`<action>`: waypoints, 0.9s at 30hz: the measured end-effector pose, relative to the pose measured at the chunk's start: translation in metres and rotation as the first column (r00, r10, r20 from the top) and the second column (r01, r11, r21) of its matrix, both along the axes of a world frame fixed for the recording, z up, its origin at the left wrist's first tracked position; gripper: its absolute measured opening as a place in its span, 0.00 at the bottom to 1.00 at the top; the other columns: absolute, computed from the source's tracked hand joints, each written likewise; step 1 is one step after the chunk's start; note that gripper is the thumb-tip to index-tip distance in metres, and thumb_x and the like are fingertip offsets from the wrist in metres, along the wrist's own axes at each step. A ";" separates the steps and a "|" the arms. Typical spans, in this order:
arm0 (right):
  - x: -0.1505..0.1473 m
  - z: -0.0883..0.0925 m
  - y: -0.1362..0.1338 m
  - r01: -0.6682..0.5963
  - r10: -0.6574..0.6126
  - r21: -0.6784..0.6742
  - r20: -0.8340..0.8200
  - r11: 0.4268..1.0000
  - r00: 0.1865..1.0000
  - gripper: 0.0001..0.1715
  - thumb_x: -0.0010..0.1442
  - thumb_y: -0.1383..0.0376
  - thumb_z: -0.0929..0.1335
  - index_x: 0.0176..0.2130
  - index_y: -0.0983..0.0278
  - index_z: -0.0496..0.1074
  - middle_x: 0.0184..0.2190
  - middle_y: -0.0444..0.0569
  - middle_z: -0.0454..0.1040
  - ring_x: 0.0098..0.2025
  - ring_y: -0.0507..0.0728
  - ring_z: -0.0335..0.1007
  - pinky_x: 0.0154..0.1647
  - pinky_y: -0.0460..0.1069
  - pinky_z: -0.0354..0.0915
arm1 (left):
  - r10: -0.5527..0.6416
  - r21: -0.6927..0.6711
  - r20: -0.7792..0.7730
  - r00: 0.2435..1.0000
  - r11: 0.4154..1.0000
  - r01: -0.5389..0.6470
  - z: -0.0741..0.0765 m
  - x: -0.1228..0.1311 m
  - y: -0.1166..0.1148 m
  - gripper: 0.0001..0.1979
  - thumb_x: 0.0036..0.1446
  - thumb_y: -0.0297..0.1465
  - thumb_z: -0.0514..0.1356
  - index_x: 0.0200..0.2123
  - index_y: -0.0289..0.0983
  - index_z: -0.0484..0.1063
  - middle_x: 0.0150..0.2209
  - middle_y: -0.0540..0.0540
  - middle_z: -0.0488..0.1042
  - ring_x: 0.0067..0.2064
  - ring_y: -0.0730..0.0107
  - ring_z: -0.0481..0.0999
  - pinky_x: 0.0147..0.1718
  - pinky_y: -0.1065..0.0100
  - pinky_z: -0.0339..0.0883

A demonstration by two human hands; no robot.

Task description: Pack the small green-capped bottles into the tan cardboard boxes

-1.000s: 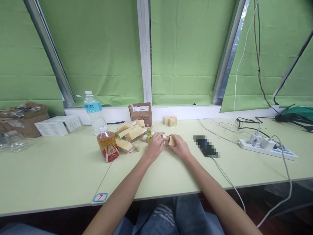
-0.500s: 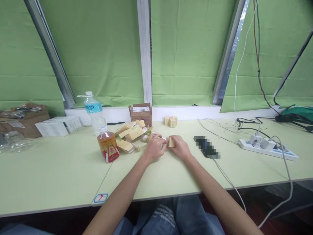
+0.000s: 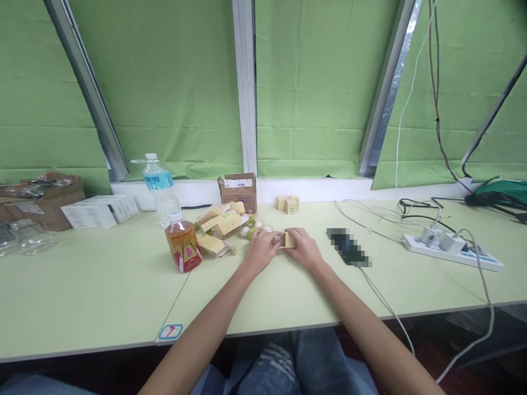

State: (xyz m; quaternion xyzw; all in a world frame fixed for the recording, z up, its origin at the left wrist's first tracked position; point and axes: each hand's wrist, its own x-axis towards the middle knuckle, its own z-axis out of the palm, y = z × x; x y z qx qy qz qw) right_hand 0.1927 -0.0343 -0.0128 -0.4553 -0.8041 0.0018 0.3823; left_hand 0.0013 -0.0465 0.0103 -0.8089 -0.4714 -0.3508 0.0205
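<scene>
In the head view my right hand (image 3: 305,248) is closed around a small tan cardboard box (image 3: 290,240), held low over the table with an end facing left. My left hand (image 3: 260,253) is closed beside that end, fingertips pinched at something small and pale; whether it is a box flap or a separate item I cannot tell. Just beyond my left hand lie several small round green-and-white containers (image 3: 249,227). Left of them is a heap of opened, flattened tan cartons (image 3: 222,224). A cluster of small closed tan boxes (image 3: 290,205) stands farther back.
A drink bottle (image 3: 183,247) and a water bottle (image 3: 160,192) stand on the left. A brown carton (image 3: 237,192) is near the wall. To the right lie a blurred-out phone (image 3: 348,247) with its cable and a white power strip (image 3: 450,249). White boxes (image 3: 96,211) sit far left.
My left hand has shifted slightly, its fingers now lower and closer together at the box's end, uncovering more of the round containers behind. The right hand stays on the box.
</scene>
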 end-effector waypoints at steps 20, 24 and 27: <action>-0.004 0.003 -0.004 -0.054 0.052 0.022 0.093 0.998 0.994 0.28 0.59 0.68 0.72 0.58 0.59 0.70 0.57 0.55 0.74 0.59 0.63 0.69 0.55 0.57 0.72 | 0.061 -0.079 0.014 0.998 0.995 -0.060 -0.006 0.006 -0.002 0.06 0.59 0.28 0.63 0.37 0.41 0.81 0.38 0.43 0.80 0.45 0.55 0.75 0.43 0.60 0.64; -0.007 0.005 -0.006 -0.089 0.084 0.032 0.134 0.995 0.987 0.27 0.61 0.67 0.72 0.59 0.59 0.69 0.56 0.55 0.74 0.59 0.63 0.69 0.56 0.57 0.71 | 0.110 -0.129 0.074 0.991 0.987 -0.100 -0.011 0.004 0.003 0.06 0.58 0.28 0.62 0.34 0.40 0.81 0.37 0.43 0.79 0.43 0.56 0.74 0.44 0.60 0.64; -0.008 0.005 -0.007 -0.095 0.090 0.034 0.138 0.995 0.986 0.27 0.62 0.66 0.72 0.59 0.60 0.69 0.56 0.55 0.74 0.59 0.63 0.69 0.55 0.57 0.72 | 0.140 -0.174 0.159 0.977 0.978 -0.112 -0.012 0.004 0.006 0.06 0.57 0.27 0.63 0.35 0.40 0.82 0.38 0.43 0.80 0.44 0.56 0.75 0.46 0.58 0.64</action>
